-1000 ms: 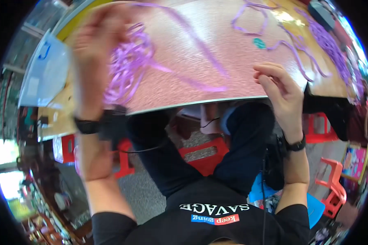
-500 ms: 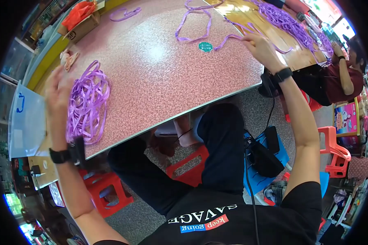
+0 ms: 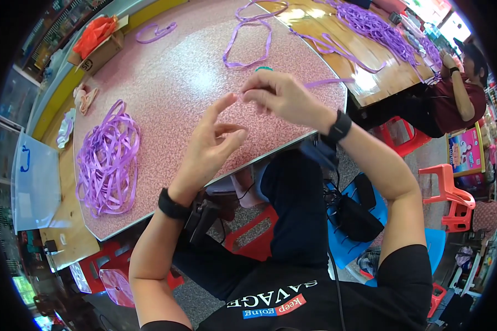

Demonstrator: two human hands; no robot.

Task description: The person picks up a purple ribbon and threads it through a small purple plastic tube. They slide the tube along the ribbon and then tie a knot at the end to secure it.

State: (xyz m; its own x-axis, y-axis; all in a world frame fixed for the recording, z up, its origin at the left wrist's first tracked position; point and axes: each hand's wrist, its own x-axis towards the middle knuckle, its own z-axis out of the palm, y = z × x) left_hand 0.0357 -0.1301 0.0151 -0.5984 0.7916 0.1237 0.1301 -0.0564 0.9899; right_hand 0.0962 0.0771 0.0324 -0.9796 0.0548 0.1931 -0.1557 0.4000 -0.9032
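My left hand (image 3: 207, 146) is above the pink-patterned table (image 3: 176, 127), empty, with thumb and forefinger spread apart. Facing it from the right is my right hand (image 3: 284, 99), its fingers curled and fingertips close to the left forefinger. What the right fingers hold, if anything, is hidden. A strip of purple ribbon (image 3: 328, 83) comes out from behind the right hand and runs to the table's right edge. Beyond the hands, a loop of ribbon (image 3: 268, 41) lies on the table. A teal round sticker (image 3: 264, 69) is mostly covered by the right hand.
A heap of purple ribbon (image 3: 110, 163) lies at the table's left. On the wooden table (image 3: 381, 91) at the far right is a bigger ribbon pile (image 3: 370, 27), with another person (image 3: 464, 99) beside it. A cardboard box (image 3: 96, 55) with an orange bag stands far left.
My left hand has swung right from beside the ribbon heap to the table's middle. My right hand has come left and nearer, and the ribbon strip beside it has shifted nearer.
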